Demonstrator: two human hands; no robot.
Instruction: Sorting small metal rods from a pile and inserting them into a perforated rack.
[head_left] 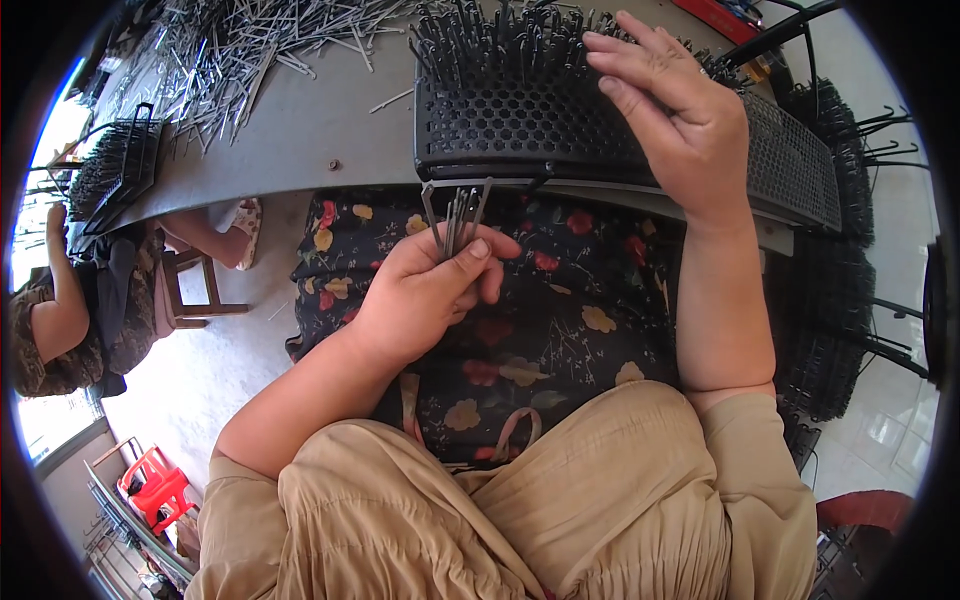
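Pin-filled black tray [520,125] blocks ahead; grey table [300,130] leftward open.

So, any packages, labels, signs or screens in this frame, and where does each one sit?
Possible package: a flat red thing with a blue patch at the table's far edge, top right, mostly cut off; too little shows to be sure.
No labels, signs or screens show.

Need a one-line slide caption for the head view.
Left hand grips a bundle of metal pins while the right hand reaches over a pin-filled black perforated tray.
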